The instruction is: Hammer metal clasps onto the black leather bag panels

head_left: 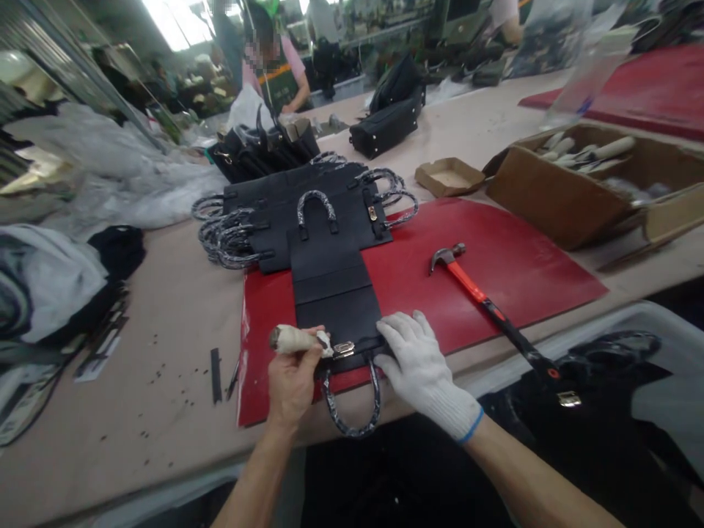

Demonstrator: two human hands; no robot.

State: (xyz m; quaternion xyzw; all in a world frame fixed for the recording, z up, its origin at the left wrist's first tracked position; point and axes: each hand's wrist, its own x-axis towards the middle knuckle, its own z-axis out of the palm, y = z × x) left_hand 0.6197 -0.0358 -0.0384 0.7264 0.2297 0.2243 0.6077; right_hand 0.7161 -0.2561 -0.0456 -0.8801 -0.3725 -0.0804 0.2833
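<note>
Head view: your left hand point(292, 381) grips a tool point(294, 339), tip unclear; right hand point(415, 361) rests unclenched on the panel point(336, 302).

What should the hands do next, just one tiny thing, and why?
Maybe the left hand could tip the light-handled tool more upright beside the metal clasp. I'd guess that because the tool leans well over to the side, close to the clasp, while the gloved right hand rests at the edge of the black piece, which could help steady it.
</note>
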